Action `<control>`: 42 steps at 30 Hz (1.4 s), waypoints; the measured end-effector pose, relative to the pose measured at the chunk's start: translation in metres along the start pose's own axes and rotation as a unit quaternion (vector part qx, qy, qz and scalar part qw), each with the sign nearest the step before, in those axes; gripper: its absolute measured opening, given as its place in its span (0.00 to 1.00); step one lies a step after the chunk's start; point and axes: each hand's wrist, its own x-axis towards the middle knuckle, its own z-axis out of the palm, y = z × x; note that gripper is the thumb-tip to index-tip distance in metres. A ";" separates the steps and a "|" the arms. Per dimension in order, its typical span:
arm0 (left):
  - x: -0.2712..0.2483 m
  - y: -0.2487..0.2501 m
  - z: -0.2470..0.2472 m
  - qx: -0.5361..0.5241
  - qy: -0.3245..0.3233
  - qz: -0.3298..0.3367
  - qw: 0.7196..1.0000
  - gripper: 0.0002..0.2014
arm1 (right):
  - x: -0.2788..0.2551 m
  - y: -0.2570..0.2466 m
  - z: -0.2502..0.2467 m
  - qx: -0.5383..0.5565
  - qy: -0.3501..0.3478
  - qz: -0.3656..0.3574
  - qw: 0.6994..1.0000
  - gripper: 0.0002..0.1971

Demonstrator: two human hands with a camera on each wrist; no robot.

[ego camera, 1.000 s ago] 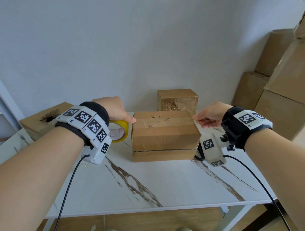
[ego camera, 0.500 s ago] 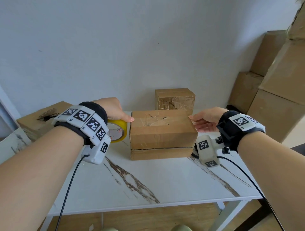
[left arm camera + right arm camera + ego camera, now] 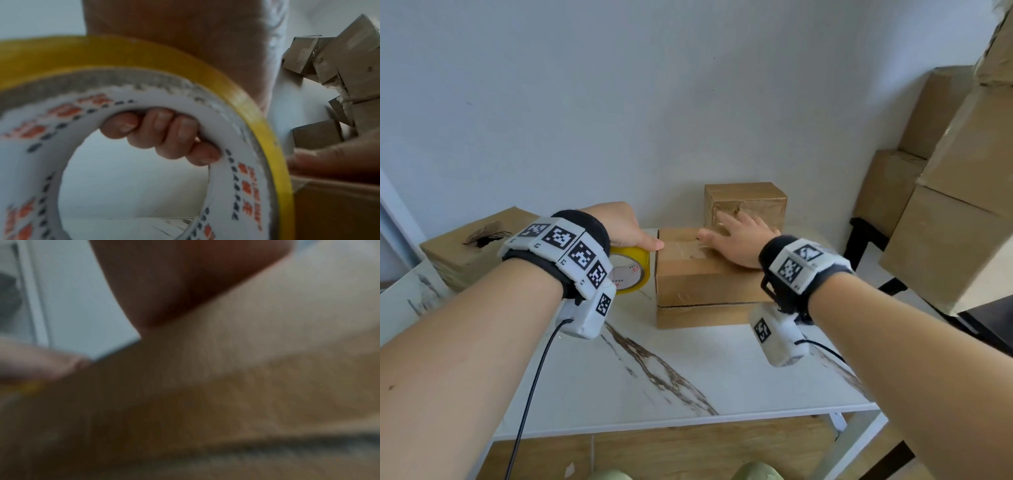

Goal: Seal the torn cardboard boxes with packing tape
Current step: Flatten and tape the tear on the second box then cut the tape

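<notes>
A brown cardboard box sits mid-table with clear tape across its torn top. My left hand grips a yellow roll of packing tape at the box's left edge, thumb on the roll's rim. In the left wrist view my fingers curl through the roll's core. My right hand lies flat on the box top with fingers spread, pressing the tape. The right wrist view is blurred, showing only the box surface close up.
A smaller taped box stands behind the middle one against the wall. A box with a torn hole sits at the table's left end. Large cartons are stacked at the right. The marble table front is bare.
My right hand has moved from the box's right edge onto its top and spread flat. The left hand keeps the tape roll at the left edge.
</notes>
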 end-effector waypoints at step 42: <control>-0.014 -0.044 0.014 -0.237 -0.003 -0.010 0.972 0.34 | -0.012 -0.073 -0.003 -0.120 -0.120 -0.163 0.972 0.56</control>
